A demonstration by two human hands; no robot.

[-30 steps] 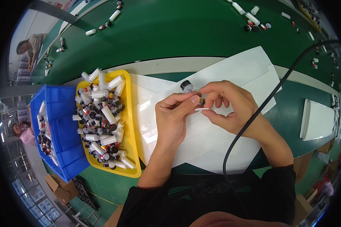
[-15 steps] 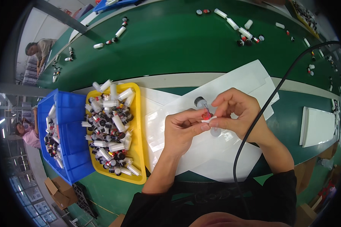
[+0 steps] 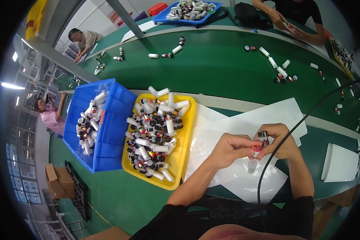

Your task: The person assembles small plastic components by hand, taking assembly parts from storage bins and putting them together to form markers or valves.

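My left hand [image 3: 234,150] pinches a small red-and-white plastic part [image 3: 256,150] between thumb and forefinger. Opposite it, my right hand [image 3: 283,142] is closed, its thumb and fingertips at the same part. A black-topped clear piece [image 3: 262,135] stands just above it, by the right fingers; whether the two are joined I cannot tell. Below the fingertips shows a clear cylinder [image 3: 252,166], over white sheets [image 3: 208,138]. Left of my hands, a yellow tray [image 3: 183,160] holds many white tubes and black, red and clear small parts.
A blue bin [image 3: 118,104] with similar parts adjoins the yellow tray. A black cable [image 3: 284,141] crosses in front of my right hand. Loose tubes [image 3: 272,62] lie on the green table beyond. A white stack [image 3: 340,163] sits at right. Co-workers' hands [image 3: 290,28] are across the table.
The view has swung, so the trays and table appear farther right and lower. My right fingers, spread apart before, have closed in, and the black-topped piece now sits nearer them.
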